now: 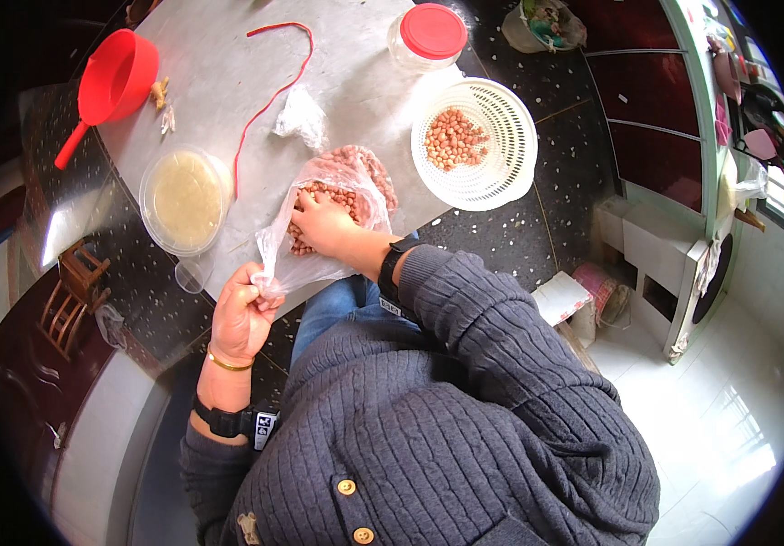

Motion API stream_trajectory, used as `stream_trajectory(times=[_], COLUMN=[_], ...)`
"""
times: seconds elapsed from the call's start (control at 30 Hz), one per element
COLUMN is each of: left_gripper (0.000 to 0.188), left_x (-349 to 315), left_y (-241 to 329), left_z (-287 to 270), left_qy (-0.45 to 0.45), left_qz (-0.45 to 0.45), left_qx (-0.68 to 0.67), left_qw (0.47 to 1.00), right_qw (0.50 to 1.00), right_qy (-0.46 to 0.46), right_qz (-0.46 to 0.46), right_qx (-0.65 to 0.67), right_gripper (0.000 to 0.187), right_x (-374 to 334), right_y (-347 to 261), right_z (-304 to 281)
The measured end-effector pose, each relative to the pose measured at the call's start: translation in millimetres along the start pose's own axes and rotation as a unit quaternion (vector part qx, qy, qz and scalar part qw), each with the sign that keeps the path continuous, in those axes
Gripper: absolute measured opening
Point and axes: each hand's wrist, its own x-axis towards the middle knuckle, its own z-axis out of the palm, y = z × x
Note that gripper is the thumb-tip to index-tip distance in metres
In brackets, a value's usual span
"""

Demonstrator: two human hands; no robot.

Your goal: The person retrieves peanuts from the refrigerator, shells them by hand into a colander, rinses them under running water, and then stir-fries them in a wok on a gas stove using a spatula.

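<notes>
**Peanuts partly moved from bag to colander**

Peanuts (337, 196) fill a clear plastic bag (319, 227) lying on the grey table (219, 73), just left of a white colander (487, 177). The left hand (242, 314) is clenched on the bag's gathered edge at the near side, holding the mouth up. The right hand (319, 223) is inside the bag, fingers curled down among the nuts; whether it has closed on a handful I cannot tell.

Judging by how things lie, the work looks well short of half done: the colander holds only a small heap of nuts (454, 138) in its middle, while the bag seems to hold the larger share.

Behind the colander stands a jar with a red lid (433, 32). Far left of it sit a lidded tub of pale stuff (184, 196), a red funnel (114, 82) and a red cord (269, 96); a crumpled scrap of plastic (301, 116) lies nearer.
</notes>
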Motion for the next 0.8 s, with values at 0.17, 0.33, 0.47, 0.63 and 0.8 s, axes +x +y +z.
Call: stream_trajectory(times=[0.17, 0.33, 0.47, 0.63, 0.8], left_gripper=[0.003, 0.005, 0.006, 0.003, 0.006], left_x=[2.1, 2.1, 3.8, 6.0, 8.7], left_y=[0.5, 4.7, 6.0, 9.2, 13.6], left_z=[-2.2, -3.0, -2.5, -1.8, -1.0], left_qy=[-0.028, -0.023, -0.035, -0.038, -0.047], left_qz=[-0.006, -0.011, -0.017, -0.024, -0.032], left_qx=[-0.008, 0.008, 0.008, -0.007, -0.009], left_qw=[1.0, 1.0, 0.999, 0.999, 0.998], right_qw=[0.945, 0.471, 0.363, 0.301, 0.305], right_qy=[-0.084, -0.291, -0.22, -0.198, -0.164], right_qz=[0.123, 0.218, 0.269, 0.24, 0.241], right_qx=[0.292, 0.804, 0.864, 0.901, 0.907], right_gripper=[0.027, 0.019, 0.024, 0.026, 0.031], right_x=[8.4, 13.9, 8.5, -1.9, -23.2], right_y=[6.0, 27.7, 32.2, 22.4, 26.7], right_z=[19.2, 8.8, -7.6, -26.0, -51.9])
